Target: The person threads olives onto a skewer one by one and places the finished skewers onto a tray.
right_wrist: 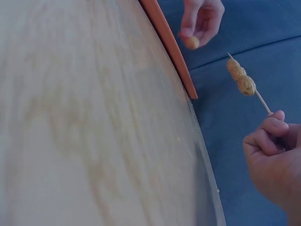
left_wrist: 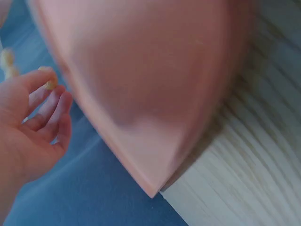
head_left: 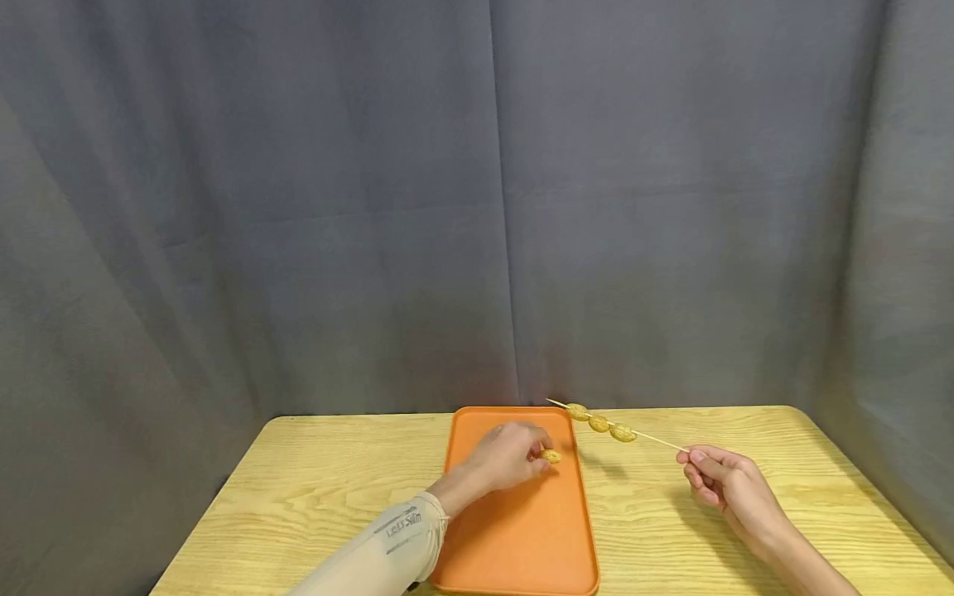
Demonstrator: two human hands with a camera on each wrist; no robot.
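My right hand (head_left: 734,490) pinches the blunt end of a thin wooden skewer (head_left: 659,441) between thumb and fingers. Three wrinkled golden-brown food balls (head_left: 599,424) are threaded close together on it, and its bare pointed tip sticks out past them, up and to the left. Over the orange tray (head_left: 522,546), my left hand (head_left: 508,457) pinches one loose ball (head_left: 551,456) of the same kind in its fingertips. In the right wrist view, that loose ball (right_wrist: 191,43) is raised above the tray's rim, apart from the skewer's tip.
The rectangular tray lies lengthwise on a light wood-grain table (head_left: 313,488), its far end near the table's back edge. Grey curtains (head_left: 387,207) hang behind and on both sides. A cream sleeve (head_left: 395,538) covers the left forearm.
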